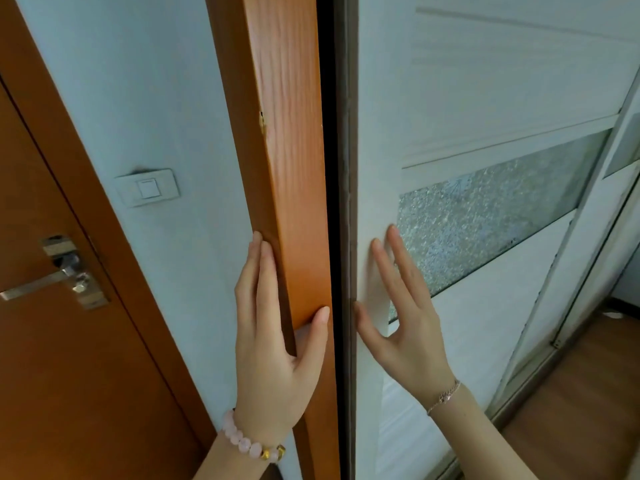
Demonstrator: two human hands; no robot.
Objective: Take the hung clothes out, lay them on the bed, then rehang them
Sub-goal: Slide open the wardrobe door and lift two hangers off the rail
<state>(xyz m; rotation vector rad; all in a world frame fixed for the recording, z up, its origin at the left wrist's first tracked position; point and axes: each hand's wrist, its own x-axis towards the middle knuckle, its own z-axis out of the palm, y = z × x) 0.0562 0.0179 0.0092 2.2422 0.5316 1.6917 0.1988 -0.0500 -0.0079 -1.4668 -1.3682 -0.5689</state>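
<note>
A white sliding wardrobe door [467,98] with a frosted glass strip [485,216] fills the right half of the view. Its dark edge stands a narrow black gap away from the orange wooden wardrobe side panel [287,133]. My left hand [273,337] grips that wooden panel, thumb on its front face and fingers on its left side. My right hand [401,317] lies flat on the white door near its left edge, fingers spread. No clothes, hangers or bed are in view.
A brown room door [52,341] with a metal lever handle [45,278] is at the left. A white light switch [147,188] sits on the pale wall. A second sliding door panel [588,271] and wooden floor [571,393] lie at the right.
</note>
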